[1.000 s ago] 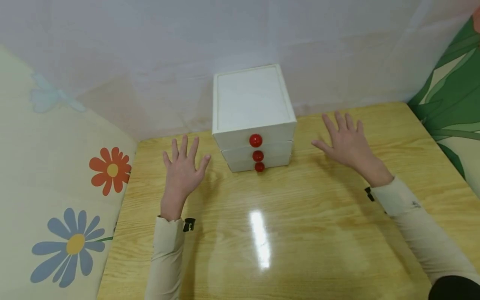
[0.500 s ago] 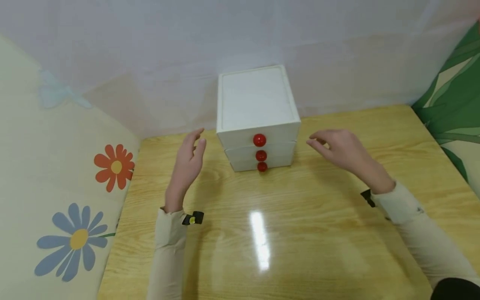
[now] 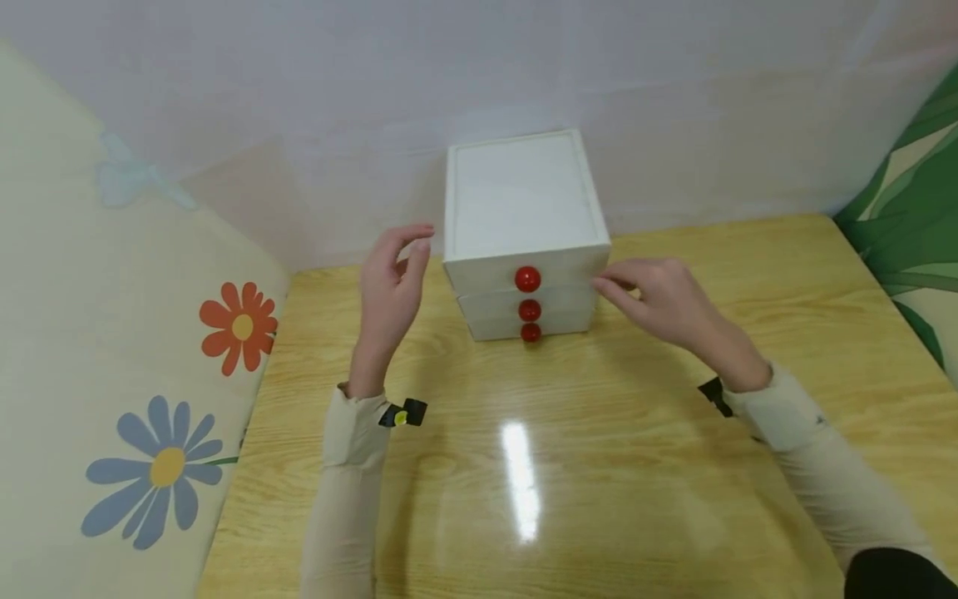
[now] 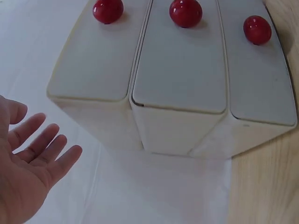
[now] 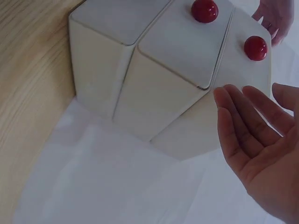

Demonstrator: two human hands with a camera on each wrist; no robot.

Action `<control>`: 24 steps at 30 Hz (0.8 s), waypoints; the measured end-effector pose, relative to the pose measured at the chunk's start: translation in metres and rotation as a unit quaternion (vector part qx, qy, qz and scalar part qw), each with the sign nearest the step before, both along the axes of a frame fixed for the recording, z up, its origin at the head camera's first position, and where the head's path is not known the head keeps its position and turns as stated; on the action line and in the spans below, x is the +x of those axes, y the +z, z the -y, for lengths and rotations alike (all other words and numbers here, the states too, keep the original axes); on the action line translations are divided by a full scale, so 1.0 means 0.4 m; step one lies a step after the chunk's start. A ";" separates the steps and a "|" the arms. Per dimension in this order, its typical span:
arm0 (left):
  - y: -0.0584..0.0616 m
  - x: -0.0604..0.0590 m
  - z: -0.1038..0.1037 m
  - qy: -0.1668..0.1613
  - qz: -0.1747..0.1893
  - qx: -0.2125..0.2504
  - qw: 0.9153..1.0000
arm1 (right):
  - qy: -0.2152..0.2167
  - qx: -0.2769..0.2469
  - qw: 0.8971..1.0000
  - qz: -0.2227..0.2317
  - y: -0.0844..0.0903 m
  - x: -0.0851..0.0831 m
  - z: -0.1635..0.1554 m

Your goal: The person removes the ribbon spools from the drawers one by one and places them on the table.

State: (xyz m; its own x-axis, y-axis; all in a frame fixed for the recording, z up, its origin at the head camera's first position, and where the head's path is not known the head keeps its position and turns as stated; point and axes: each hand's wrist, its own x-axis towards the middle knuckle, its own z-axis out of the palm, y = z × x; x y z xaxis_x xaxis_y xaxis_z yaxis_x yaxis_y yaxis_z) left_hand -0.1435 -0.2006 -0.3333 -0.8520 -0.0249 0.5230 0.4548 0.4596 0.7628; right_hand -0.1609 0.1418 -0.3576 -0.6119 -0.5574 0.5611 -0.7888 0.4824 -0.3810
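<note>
- A small white wooden chest of three drawers (image 3: 524, 233) is seen standing at the back of the glossy light-wood counter (image 3: 599, 466), right up against the pale wall (image 3: 299, 100).
- Each drawer front is fitted with a round red knob (image 3: 527, 279), and the three are stacked in a column; all drawers look pushed in.
- The left hand (image 3: 391, 291) is held up just beside the chest's left side, palm turned toward it, fingers loosely spread. The grip is released, nothing is held, and in the left wrist view a gap is seen between fingers (image 4: 46, 149) and chest.
- The right hand (image 3: 662, 299) is placed just beside the chest's right side, fingertips near the top drawer's edge. The grip is released too; actual contact can't be made out.
- A cream wall panel printed with flowers (image 3: 239, 329) is seen at the left.
</note>
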 end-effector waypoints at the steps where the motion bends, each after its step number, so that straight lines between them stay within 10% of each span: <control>1: 0.001 -0.007 -0.008 -0.010 -0.009 0.000 1.000 | 0.005 -0.004 1.000 0.001 0.001 0.000 0.005; 8: 0.006 -0.041 -0.052 -0.058 -0.005 0.030 0.998 | 0.039 -0.020 0.999 0.019 0.011 -0.001 0.061; 24: -0.019 -0.062 -0.081 -0.051 0.053 0.061 0.995 | 0.065 -0.028 0.996 0.046 0.029 0.008 0.159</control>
State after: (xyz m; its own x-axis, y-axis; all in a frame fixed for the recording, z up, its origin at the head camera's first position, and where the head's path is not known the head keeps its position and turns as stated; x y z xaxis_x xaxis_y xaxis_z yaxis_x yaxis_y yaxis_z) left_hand -0.1683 -0.1684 -0.3408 -0.9034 0.0076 0.4287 0.4089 0.3164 0.8560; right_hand -0.1575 0.0782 -0.3459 -0.5875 -0.6043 0.5383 -0.8032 0.3543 -0.4789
